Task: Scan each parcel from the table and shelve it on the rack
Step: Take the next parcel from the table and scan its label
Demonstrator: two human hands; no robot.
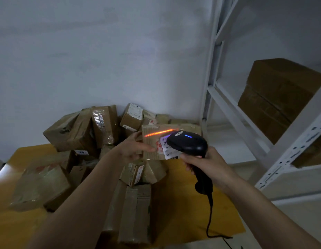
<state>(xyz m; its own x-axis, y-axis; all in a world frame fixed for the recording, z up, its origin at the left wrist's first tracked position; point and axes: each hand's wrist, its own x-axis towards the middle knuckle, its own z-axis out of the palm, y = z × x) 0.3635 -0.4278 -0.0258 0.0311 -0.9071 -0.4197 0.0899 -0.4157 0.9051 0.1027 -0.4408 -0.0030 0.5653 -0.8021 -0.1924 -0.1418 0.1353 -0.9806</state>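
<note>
The white metal rack [245,112] fills the right side of the room, with a big brown carton [279,97] already sitting on one of its shelves. Left of it, the yellow table [183,209] carries a heap of taped cardboard parcels [95,130], piled highest at the far edge against the wall.

Above that heap the left hand [132,150] holds up one flat parcel [154,141], thumb across its near face and the fingers wrapped behind (I can't see them from here). The right hand [208,164] is clenched round the grip of a black corded barcode scanner [188,142], its head just in front of the parcel's right side.

The red scan line [158,132] lies across bare cardboard near the top edge, above the white shipping label [169,150]. To my eye that is the thing to fix: dip the scanner's nose, or lift the parcel, until the line crosses the barcode squarely, and draw the scanner back a little, since its head covers part of the label.
</note>
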